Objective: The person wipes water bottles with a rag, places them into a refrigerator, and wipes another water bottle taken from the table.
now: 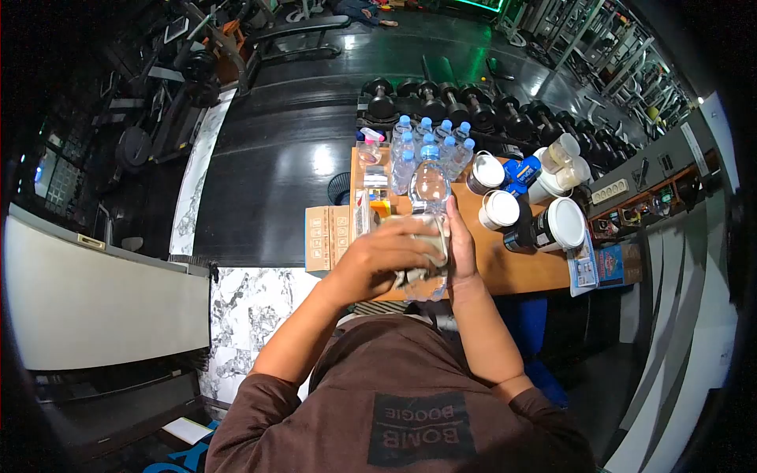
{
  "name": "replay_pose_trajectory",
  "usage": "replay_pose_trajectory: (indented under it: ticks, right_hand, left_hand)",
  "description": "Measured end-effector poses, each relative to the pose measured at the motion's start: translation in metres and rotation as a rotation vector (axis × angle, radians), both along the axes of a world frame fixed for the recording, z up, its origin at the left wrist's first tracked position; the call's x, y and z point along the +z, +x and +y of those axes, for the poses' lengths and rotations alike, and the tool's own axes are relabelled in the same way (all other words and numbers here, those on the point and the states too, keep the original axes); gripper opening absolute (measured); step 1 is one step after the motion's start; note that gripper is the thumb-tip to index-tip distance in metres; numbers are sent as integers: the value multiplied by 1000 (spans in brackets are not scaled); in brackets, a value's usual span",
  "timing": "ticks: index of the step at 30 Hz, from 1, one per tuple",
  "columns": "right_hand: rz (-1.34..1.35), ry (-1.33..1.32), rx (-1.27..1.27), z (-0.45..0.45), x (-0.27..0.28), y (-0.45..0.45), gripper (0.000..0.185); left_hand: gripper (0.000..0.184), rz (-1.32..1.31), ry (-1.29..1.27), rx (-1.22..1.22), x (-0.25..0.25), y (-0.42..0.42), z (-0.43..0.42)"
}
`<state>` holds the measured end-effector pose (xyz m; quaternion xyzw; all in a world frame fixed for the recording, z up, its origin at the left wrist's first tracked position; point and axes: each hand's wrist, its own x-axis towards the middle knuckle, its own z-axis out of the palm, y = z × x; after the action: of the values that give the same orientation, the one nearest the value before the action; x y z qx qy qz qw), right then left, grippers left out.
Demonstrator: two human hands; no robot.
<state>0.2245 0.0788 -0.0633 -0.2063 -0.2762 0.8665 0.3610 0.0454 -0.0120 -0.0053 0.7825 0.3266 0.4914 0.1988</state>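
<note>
A large clear bottle [430, 185] with a blue cap stands upright between my hands, above the near part of the wooden table [505, 268]. My right hand [459, 244] is wrapped round its right side. Against the bottle's front and left side, my left hand [390, 252] presses a crumpled pale cloth [426, 248], its fingers bent over it. The cloth and fingers hide the bottle's middle. Just behind the large bottle are several small clear bottles [403, 169] with blue caps, grouped on the table.
White-lidded tubs [564, 223] and a blue container [521, 173] stand on the right. A cardboard box [319, 236] is at the table's left edge, near a black wire bin [340, 189]. Dumbbells [432, 102] line a rack behind.
</note>
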Motion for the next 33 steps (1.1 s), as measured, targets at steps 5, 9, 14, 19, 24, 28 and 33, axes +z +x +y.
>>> replay_pose_trajectory:
  ticks: [5,9,14,19,24,28,33]
  right_hand:
    - [7,57,79,10,-8,10,71]
    - [14,88,53,9,-18,9,70]
    - [-2,-21,14,3,-9,1,63]
    - [-96,54,-41,10,-9,6,67]
    - [9,76,13,15,-16,10,58]
    - [93,196,-91,-1,7,4,57]
    - [-114,313,-107,-13,19,9,81]
  left_hand:
    - [48,-28,-109,-310,1,-8,-7]
    - [50,-14,-68,-115,3,-25,1]
    - [48,-16,-88,-57,-4,-11,1]
    - [50,-48,-157,-242,-13,-2,-10]
    - [55,-185,-224,-369,-10,-13,-13]
    - [35,-368,-159,-90,-21,-26,-7]
    - [18,-618,-95,80,-34,-43,4]
